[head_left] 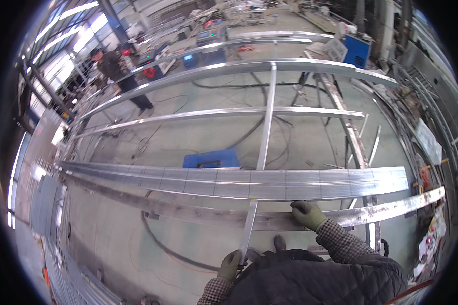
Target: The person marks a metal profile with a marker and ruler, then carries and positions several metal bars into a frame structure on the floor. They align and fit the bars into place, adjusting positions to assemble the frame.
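Observation:
My left hand, in a greenish glove with dark fingertips, is closed around the near end of a long square metal tube. This tube points away from me, passes the band of bars and reaches a far rail. My right hand, gloved alike, is at the near edge of a wide band of silvery metal bars lying side by side. Thin dark lines cross the band at intervals. The right fingers are curled, and what they grip, if anything, is too small to tell.
A worn metal beam runs crosswise under my right hand. Farther off lie more long rails. On the floor are a blue case and dark cables. A person stands at the far left; a blue machine is far right.

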Action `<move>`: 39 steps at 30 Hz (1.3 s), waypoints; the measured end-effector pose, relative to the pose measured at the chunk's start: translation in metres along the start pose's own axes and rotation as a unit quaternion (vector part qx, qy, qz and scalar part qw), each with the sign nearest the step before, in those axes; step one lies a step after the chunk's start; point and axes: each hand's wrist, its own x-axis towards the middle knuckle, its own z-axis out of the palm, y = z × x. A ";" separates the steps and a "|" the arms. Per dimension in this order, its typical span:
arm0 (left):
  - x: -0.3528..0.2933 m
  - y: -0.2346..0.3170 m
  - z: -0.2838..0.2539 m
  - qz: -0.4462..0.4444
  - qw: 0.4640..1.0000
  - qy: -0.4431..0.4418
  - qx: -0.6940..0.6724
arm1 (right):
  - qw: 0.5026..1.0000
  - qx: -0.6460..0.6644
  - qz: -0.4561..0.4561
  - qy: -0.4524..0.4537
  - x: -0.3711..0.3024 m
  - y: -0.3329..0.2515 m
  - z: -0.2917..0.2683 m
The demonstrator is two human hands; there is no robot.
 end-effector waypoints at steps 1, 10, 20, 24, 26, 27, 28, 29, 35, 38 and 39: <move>0.004 0.001 -0.005 -0.005 1.000 -0.020 0.009 | 0.999 0.021 0.025 -0.002 -0.002 -0.001 0.002; 0.019 0.021 -0.018 -0.008 0.995 -0.096 0.040 | 0.993 0.054 0.013 0.107 -0.022 0.009 0.015; 0.041 -0.017 -0.024 0.035 0.991 -0.112 0.063 | 0.951 0.260 0.119 0.113 -0.021 0.034 0.006; 0.019 0.001 -0.013 0.014 0.996 -0.068 0.059 | 0.876 0.421 0.217 0.085 -0.016 0.035 -0.002; 0.006 0.009 -0.009 0.006 0.996 -0.047 0.081 | 0.847 0.469 0.245 0.063 -0.011 0.040 -0.007; 0.004 0.013 -0.008 0.024 0.995 -0.035 0.085 | 0.824 0.500 0.258 0.057 -0.008 0.043 -0.010; 0.001 0.015 -0.006 0.004 0.994 -0.029 0.104 | 0.806 0.528 0.263 0.055 -0.006 0.048 -0.012; -0.002 0.016 -0.004 0.007 0.993 -0.020 0.115 | 0.759 0.588 0.267 0.085 -0.004 0.053 -0.013; -0.006 0.021 0.002 -0.052 0.992 -0.026 0.112 | 0.659 0.714 0.147 0.186 0.018 0.083 -0.009; -0.013 0.027 0.008 -0.042 0.968 0.000 0.247 | 0.645 0.736 0.097 0.179 0.026 0.088 -0.003; -0.014 0.030 0.010 -0.025 0.961 0.009 0.274 | 0.644 0.738 0.093 0.181 0.028 0.087 -0.002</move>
